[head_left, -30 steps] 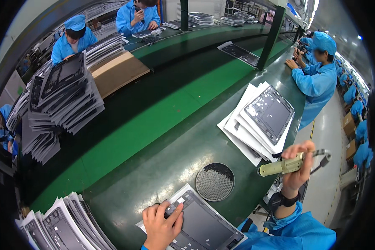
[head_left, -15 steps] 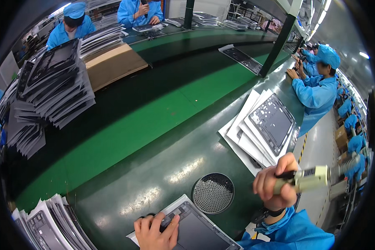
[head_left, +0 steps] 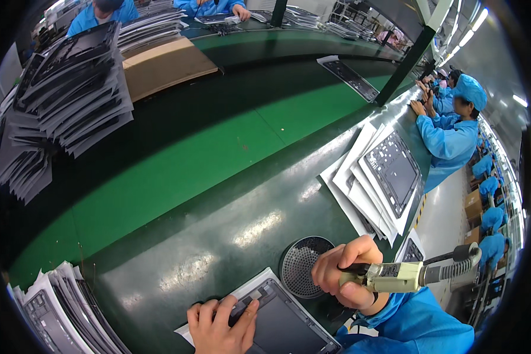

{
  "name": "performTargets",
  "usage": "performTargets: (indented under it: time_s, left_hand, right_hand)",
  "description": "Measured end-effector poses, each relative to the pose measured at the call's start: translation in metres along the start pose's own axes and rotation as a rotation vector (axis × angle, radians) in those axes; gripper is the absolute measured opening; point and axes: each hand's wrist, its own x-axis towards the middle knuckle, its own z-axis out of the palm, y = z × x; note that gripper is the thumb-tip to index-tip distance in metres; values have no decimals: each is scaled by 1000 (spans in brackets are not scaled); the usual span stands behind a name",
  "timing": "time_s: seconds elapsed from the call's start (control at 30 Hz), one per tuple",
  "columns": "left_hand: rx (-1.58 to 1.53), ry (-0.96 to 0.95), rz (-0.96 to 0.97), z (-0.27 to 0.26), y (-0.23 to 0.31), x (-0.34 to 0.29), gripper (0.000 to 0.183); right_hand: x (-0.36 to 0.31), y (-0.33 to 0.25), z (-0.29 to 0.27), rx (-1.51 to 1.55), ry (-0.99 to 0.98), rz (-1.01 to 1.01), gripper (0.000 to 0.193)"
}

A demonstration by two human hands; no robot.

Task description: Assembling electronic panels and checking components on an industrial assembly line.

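A pale cream electric screwdriver (head_left: pixel 398 277) with a black lever and a ribbed cable sleeve lies in my right hand (head_left: pixel 347 271), whose fingers are wrapped round it. Its tip is hidden by the fingers. Close below and left is a round dish (head_left: pixel 296 274) with many small holes, partly covered by this hand. My left hand (head_left: pixel 221 330) rests with fingers spread on the upper left corner of a dark tablet-like panel (head_left: pixel 289 321). White sheeting shows along the panel's edge. The lower part of the panel runs out of view.
A pile of panels with white sheets (head_left: pixel 392 174) lies at the right, another stack (head_left: pixel 53 318) at the lower left. Tall stacks (head_left: pixel 76 88) and a cardboard box (head_left: pixel 165 68) stand far left. A dark post (head_left: pixel 404 65) rises behind. A co-worker (head_left: pixel 454 127) stands at right.
My right hand has moved left and slightly down with the screwdriver, coming over the dish's edge. My left hand stays on the panel. The whole view has shifted a little.
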Motion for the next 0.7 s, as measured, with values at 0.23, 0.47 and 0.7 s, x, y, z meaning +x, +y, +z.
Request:
performTargets:
  time_s: [0.23, 0.47, 0.7]
  left_hand:
    - [2, 0, -6, 0, 0, -1, 31]
    - [-9, -1, -1, -2, 0, 1, 31]
    - [-7, 9, -1, -2, -2, 0, 30]
  right_hand:
    - [-3, 11, 3, 8, 26, -11, 32]
    - [-5, 11, 1, -50, 32, 13, 29]
    - [-4, 8, 9, -85, 41, 29, 31]
